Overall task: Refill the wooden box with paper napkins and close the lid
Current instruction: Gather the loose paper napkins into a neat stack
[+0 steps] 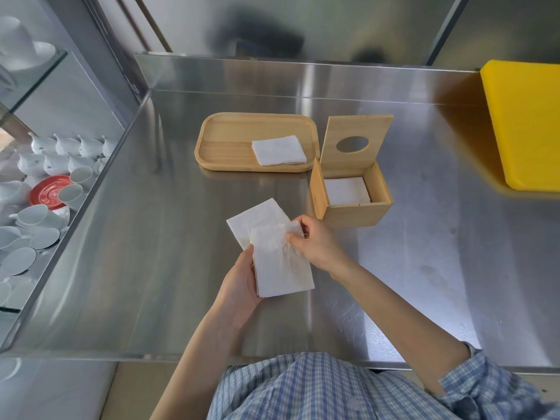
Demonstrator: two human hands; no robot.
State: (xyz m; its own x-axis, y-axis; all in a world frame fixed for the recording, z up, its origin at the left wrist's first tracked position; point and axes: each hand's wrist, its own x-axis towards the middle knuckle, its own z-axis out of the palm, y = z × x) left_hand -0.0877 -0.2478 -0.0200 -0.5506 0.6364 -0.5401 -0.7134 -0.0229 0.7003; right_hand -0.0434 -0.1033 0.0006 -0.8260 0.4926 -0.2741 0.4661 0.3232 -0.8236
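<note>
The wooden box (351, 212) stands open on the steel counter, its lid (354, 142) with a round hole tipped up at the back. White napkins (347, 190) lie flat inside it. A small stack of napkins (278, 150) rests on the wooden tray (224, 144) to the box's left. In front of the box, my left hand (239, 286) holds a white napkin (280, 265) from below. My right hand (315, 244) pinches its upper right corner. A second napkin (254, 218) lies partly under it; whether it is held or on the counter is unclear.
A yellow cutting board (524, 122) lies at the counter's right end. To the left, beyond the counter edge, shelves hold white cups (36, 216), a red saucer (48, 192) and small white jugs (66, 147). A steel backsplash (272, 74) rises behind the tray.
</note>
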